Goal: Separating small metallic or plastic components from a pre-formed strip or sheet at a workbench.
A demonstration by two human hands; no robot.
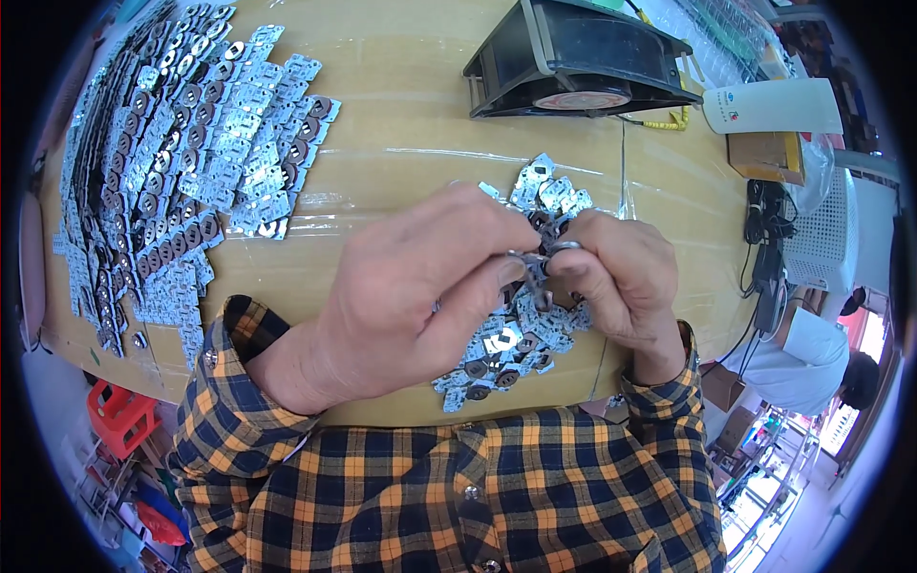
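Note:
My left hand (411, 277) is closed, its thumb and forefinger pinching one side of a small circuit board piece (537, 275) with a round dark part. Close against it, my right hand (626, 277) is also closed, with thumb and fingers gripping the piece's other side. The fingers cover much of the piece, so its exact shape is hard to make out. Below and behind both hands lies a loose pile of small white circuit boards (516, 349), several with brown round parts. At the left, long strips of similar joined boards (205, 134) are stacked in overlapping rows.
A black cooling fan (583, 67) stands at the far side of the brown table (392, 115). Along the right edge are a white cup (774, 107), a small cardboard box (764, 158), black cables (767, 220) and a perforated white case (821, 234). Another person (802, 358) is beyond.

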